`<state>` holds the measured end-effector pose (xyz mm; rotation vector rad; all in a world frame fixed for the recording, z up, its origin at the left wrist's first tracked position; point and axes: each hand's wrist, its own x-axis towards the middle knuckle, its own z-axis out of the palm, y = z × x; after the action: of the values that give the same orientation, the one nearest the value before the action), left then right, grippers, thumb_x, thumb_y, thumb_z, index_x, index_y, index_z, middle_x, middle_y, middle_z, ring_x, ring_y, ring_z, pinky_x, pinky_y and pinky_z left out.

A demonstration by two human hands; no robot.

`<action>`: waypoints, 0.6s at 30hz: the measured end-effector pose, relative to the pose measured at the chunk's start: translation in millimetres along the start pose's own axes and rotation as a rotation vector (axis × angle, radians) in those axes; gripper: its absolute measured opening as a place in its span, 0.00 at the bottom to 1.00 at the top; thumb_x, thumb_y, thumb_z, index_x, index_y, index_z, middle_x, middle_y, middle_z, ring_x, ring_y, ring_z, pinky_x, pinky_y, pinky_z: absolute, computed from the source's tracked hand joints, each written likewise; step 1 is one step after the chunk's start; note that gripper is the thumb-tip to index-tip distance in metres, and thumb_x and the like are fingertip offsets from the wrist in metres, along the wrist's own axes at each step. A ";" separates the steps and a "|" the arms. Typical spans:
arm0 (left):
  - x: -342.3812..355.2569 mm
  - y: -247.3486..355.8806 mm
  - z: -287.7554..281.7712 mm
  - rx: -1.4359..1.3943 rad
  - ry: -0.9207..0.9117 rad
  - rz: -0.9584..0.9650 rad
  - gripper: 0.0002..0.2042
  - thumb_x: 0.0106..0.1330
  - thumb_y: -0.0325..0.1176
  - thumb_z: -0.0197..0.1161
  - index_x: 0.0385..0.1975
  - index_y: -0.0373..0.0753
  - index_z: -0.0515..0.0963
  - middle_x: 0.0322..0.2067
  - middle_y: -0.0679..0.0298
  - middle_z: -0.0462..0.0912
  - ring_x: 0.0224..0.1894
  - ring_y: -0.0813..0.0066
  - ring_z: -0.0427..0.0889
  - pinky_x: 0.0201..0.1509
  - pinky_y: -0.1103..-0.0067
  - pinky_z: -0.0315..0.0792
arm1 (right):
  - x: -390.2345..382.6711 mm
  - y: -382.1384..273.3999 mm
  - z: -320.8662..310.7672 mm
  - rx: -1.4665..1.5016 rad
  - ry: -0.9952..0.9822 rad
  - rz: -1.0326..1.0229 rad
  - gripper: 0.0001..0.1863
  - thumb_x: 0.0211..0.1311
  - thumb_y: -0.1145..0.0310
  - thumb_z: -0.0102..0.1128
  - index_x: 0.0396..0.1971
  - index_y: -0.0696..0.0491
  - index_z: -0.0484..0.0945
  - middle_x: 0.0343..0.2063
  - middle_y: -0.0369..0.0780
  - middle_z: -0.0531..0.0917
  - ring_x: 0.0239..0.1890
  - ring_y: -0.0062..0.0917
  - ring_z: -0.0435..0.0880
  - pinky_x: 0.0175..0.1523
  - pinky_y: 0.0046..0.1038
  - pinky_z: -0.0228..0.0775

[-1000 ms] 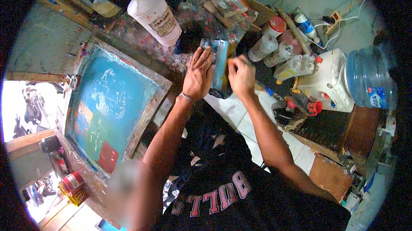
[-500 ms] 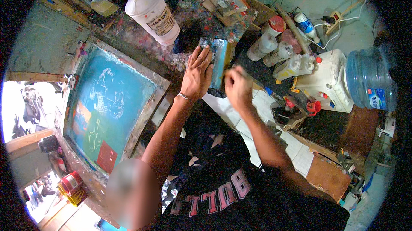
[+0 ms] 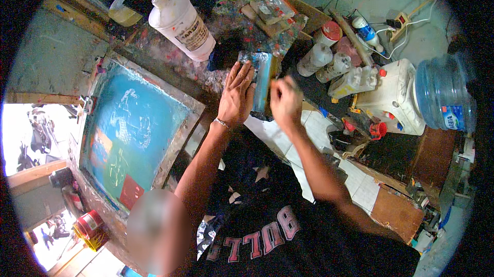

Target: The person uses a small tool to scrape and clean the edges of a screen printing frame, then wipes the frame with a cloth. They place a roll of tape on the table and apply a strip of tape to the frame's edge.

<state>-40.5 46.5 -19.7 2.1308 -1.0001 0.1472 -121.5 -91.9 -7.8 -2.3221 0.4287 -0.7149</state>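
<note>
A long blue, paint-stained slab (image 3: 263, 79) with a yellowish-brown right edge lies at the near edge of the cluttered worktable (image 3: 206, 79). My left hand (image 3: 236, 94) rests flat along its left side, fingers stretched out and pointing away from me. Beside the slab's right edge, my right hand (image 3: 286, 103) is curled closed and smeared by motion. Whatever its fingers hold, if anything, I cannot make out. Dark cloth (image 3: 222, 53) lies just beyond my left fingertips. A white plastic bottle (image 3: 182, 27) stands behind it.
To the left, a framed blue printing screen (image 3: 136, 109) stretches toward me. On the right stand cloudy bottles (image 3: 315, 59), a white jerrycan (image 3: 393, 97) and a large blue water bottle (image 3: 445, 94). A power strip (image 3: 400, 23) with white cable lies farther back.
My right hand has shifted slightly up along the slab's right edge, still curled. My left hand stays flat on the slab. The whole view has tilted a little.
</note>
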 end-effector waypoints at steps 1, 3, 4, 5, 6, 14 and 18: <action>-0.5 0.3 -0.2 -0.017 -0.007 -0.010 0.20 0.67 0.30 0.52 0.59 0.32 0.70 0.65 0.51 0.66 0.69 0.45 0.58 0.72 0.59 0.52 | -22.7 -4.1 -5.8 0.052 -0.020 0.006 0.03 0.56 0.76 0.60 0.25 0.57 0.75 0.27 0.46 0.77 0.28 0.44 0.80 0.33 0.41 0.72; -1.2 0.7 -0.6 -0.022 0.015 0.012 0.20 0.67 0.29 0.52 0.58 0.32 0.71 0.65 0.51 0.66 0.69 0.45 0.58 0.72 0.59 0.52 | -36.8 -2.7 -6.7 0.096 -0.021 -0.006 0.03 0.55 0.77 0.60 0.26 0.56 0.75 0.27 0.46 0.77 0.28 0.44 0.80 0.33 0.42 0.71; -1.4 1.2 -0.7 -0.026 0.018 0.018 0.20 0.67 0.29 0.52 0.58 0.32 0.71 0.65 0.51 0.66 0.69 0.45 0.58 0.72 0.59 0.52 | -33.0 1.0 -3.5 0.088 0.008 -0.032 0.03 0.55 0.77 0.60 0.26 0.56 0.75 0.27 0.46 0.77 0.29 0.44 0.80 0.33 0.42 0.71; -1.4 1.6 -0.9 -0.023 0.005 0.003 0.20 0.67 0.29 0.52 0.58 0.32 0.71 0.65 0.51 0.66 0.69 0.45 0.58 0.72 0.59 0.52 | -23.6 5.4 0.9 0.076 0.037 -0.050 0.03 0.55 0.77 0.60 0.26 0.56 0.75 0.27 0.46 0.77 0.29 0.43 0.80 0.33 0.42 0.71; -1.0 2.2 -1.2 -0.018 -0.009 -0.010 0.20 0.67 0.29 0.52 0.58 0.32 0.71 0.65 0.51 0.66 0.69 0.45 0.58 0.72 0.59 0.52 | -1.8 11.8 8.7 0.036 0.074 -0.067 0.02 0.56 0.77 0.59 0.26 0.56 0.75 0.26 0.46 0.76 0.29 0.44 0.79 0.34 0.41 0.71; 0.6 2.6 -1.5 0.036 0.015 0.020 0.20 0.67 0.27 0.54 0.59 0.34 0.70 0.65 0.52 0.65 0.69 0.46 0.59 0.71 0.63 0.57 | 29.4 8.3 5.8 -0.089 0.050 -0.045 0.02 0.56 0.76 0.62 0.28 0.58 0.80 0.25 0.45 0.79 0.25 0.40 0.81 0.31 0.37 0.71; 0.0 1.9 -1.3 0.044 0.014 0.023 0.20 0.66 0.26 0.54 0.59 0.34 0.71 0.66 0.51 0.65 0.69 0.46 0.59 0.71 0.63 0.57 | 18.4 9.7 1.8 0.069 -0.036 0.090 0.03 0.57 0.74 0.59 0.28 0.57 0.80 0.27 0.47 0.80 0.31 0.44 0.81 0.36 0.42 0.72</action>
<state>-41.6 46.6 -17.6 2.1551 -1.0224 0.1972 -106.9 -106.8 -8.5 -2.2331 0.4817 -0.6335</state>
